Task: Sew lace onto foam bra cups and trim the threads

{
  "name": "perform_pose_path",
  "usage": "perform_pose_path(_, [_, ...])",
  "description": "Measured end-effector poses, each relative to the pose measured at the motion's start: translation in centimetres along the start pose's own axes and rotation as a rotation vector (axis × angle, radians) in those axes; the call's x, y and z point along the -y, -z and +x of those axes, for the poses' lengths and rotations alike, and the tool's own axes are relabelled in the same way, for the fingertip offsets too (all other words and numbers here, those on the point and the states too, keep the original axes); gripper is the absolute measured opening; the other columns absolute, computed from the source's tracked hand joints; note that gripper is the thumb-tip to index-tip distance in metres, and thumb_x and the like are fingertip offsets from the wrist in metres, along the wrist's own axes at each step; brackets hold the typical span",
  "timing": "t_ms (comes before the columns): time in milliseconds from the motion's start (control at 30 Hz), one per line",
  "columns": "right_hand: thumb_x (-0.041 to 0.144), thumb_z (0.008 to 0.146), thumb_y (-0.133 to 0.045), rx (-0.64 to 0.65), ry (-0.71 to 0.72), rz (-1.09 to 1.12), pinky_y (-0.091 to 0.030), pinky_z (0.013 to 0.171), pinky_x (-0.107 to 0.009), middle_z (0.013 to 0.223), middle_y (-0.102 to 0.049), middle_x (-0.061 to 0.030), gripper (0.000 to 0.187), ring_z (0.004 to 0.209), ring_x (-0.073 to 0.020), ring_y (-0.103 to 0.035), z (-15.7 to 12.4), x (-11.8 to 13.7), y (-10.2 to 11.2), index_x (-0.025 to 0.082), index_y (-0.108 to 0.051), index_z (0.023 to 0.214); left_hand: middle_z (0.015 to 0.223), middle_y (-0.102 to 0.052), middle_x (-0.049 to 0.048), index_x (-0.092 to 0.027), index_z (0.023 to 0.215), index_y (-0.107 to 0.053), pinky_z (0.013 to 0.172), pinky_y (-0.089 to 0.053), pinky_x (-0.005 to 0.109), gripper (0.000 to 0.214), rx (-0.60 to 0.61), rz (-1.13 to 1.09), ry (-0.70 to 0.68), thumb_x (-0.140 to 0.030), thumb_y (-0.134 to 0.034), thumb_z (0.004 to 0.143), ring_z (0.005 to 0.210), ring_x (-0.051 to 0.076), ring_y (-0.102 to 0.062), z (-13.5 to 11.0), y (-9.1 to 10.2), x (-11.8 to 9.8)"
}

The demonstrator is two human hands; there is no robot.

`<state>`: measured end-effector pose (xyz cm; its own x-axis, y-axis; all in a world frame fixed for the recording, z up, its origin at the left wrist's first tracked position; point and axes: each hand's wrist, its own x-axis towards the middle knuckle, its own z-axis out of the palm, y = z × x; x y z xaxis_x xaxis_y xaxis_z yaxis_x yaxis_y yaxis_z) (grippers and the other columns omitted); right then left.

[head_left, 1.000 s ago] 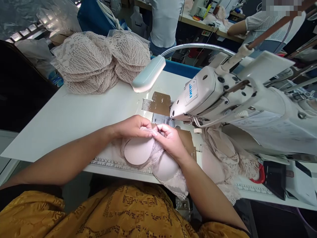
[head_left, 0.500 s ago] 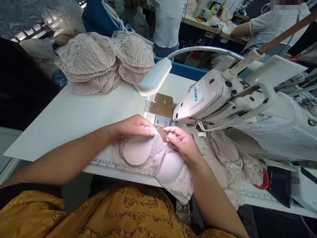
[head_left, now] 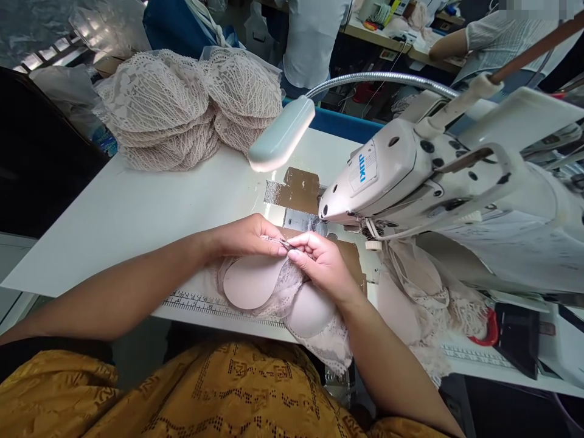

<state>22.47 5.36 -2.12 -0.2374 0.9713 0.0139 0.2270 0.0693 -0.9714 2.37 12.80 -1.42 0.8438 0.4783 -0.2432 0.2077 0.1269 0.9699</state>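
Note:
A pale pink lace bra with smooth moulded cups point(head_left: 253, 283) lies at the front edge of the table, its second cup hanging over the edge. My left hand point(head_left: 249, 236) pinches the bra's upper lace edge between thumb and fingers. Close against it, my right hand point(head_left: 319, 258) is closed, thumb and forefinger pinching a small dark pointed metal tool point(head_left: 286, 244) at that lace edge. The tool's exact kind is too small to make out. Just beyond the hands is the sewing machine's needle area point(head_left: 314, 220), with nothing of the bra under it.
The white sewing machine point(head_left: 387, 164) stands at right, a lamp point(head_left: 283, 134) hanging over the table. Stacked lace cups point(head_left: 155, 109) sit at the back left. More lace pieces point(head_left: 410, 298) lie right of my arm. A ruler strip point(head_left: 210, 307) runs along the front edge. Two people are beyond.
My right hand has moved left, up to my left fingertips, with the metal tool now showing at the lace edge. The view has shifted slightly.

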Motion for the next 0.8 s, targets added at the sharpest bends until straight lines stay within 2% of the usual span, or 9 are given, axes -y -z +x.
perform_pose_path(100, [0.033, 0.084, -0.066, -0.010, -0.014, -0.004, -0.051, 0.073, -0.031, 0.086, -0.067, -0.0036, 0.016, 0.079, -0.0170, -0.062, 0.0, -0.2, 0.0, 0.020, -0.067, 0.092, 0.060, -0.042, -0.0038, -0.011, 0.066, -0.062, 0.051, -0.024, 0.022, 0.034, -0.005, 0.011, 0.012, -0.041, -0.068, 0.082, 0.056, 0.008, -0.036, -0.1, 0.0, -0.1])
perform_pose_path(167, [0.036, 0.084, -0.066, -0.020, -0.055, 0.044, -0.051, 0.072, -0.031, 0.085, -0.067, -0.0032, 0.019, 0.078, -0.0167, -0.063, 0.0, -0.3, 0.0, 0.020, -0.066, 0.093, 0.062, -0.048, -0.0025, -0.011, 0.069, -0.064, 0.052, -0.029, 0.022, 0.032, -0.016, 0.014, 0.010, -0.040, -0.069, 0.081, 0.058, 0.009, -0.041, 0.0, -0.1, 0.0])
perform_pose_path(267, [0.038, 0.080, -0.071, -0.005, -0.114, 0.166, -0.053, 0.077, -0.031, 0.091, -0.067, -0.0029, 0.029, 0.084, -0.0171, -0.064, 0.1, -0.4, -0.2, 0.021, -0.063, 0.103, 0.077, -0.064, 0.0028, -0.012, 0.082, -0.071, 0.066, -0.043, 0.025, 0.024, -0.013, -0.020, -0.030, -0.035, -0.070, 0.080, 0.073, 0.014, -0.056, 0.3, -0.2, 0.3])
perform_pose_path(333, [0.036, 0.077, -0.074, 0.037, -0.155, 0.205, -0.053, 0.084, -0.033, 0.098, -0.067, -0.0042, 0.038, 0.092, -0.0187, -0.065, 0.1, -0.4, -0.4, 0.021, -0.062, 0.110, 0.086, -0.069, 0.0048, -0.012, 0.085, -0.072, 0.076, -0.046, 0.027, 0.020, 0.007, -0.036, -0.049, -0.032, -0.069, 0.080, 0.082, 0.016, -0.061, 0.5, 0.0, 0.4])
perform_pose_path(400, [0.034, 0.077, -0.074, 0.049, -0.204, 0.227, -0.052, 0.087, -0.035, 0.102, -0.068, -0.0059, 0.038, 0.095, -0.0201, -0.065, 0.1, -0.2, -0.4, 0.020, -0.063, 0.110, 0.090, -0.070, 0.0051, -0.013, 0.090, -0.072, 0.075, -0.048, 0.026, 0.020, 0.034, -0.016, -0.026, -0.030, -0.070, 0.080, 0.083, 0.016, -0.062, 0.4, 0.4, 0.3])
perform_pose_path(533, [0.035, 0.078, -0.072, 0.009, -0.303, 0.305, -0.054, 0.076, -0.032, 0.097, -0.071, -0.0055, 0.029, 0.084, -0.0189, -0.067, 0.0, 0.2, -0.2, 0.018, -0.066, 0.102, 0.094, -0.070, 0.0058, -0.014, 0.100, -0.071, 0.068, -0.050, 0.024, 0.029, 0.041, 0.052, 0.082, -0.028, -0.073, 0.076, 0.082, 0.017, -0.063, -0.2, 1.9, -0.1])
perform_pose_path(733, [0.033, 0.078, -0.072, -0.020, -0.351, 0.284, -0.051, 0.064, -0.026, 0.079, -0.068, -0.0005, 0.022, 0.071, -0.0154, -0.063, -0.1, 0.6, -0.2, 0.018, -0.066, 0.093, 0.077, -0.067, 0.0046, -0.011, 0.085, -0.070, 0.061, -0.048, 0.023, 0.022, 0.114, -0.050, 0.159, -0.032, -0.071, 0.079, 0.068, 0.015, -0.061, -1.0, 3.7, 0.1])
perform_pose_path(800, [0.032, 0.078, -0.071, -0.023, -0.353, 0.269, -0.050, 0.063, -0.025, 0.076, -0.067, 0.0004, 0.019, 0.068, -0.0145, -0.062, -0.1, 0.6, -0.2, 0.018, -0.066, 0.090, 0.075, -0.065, 0.0037, -0.011, 0.082, -0.069, 0.061, -0.047, 0.022, 0.022, 0.100, -0.038, 0.158, -0.034, -0.068, 0.081, 0.067, 0.014, -0.059, -1.1, 4.0, 0.2])
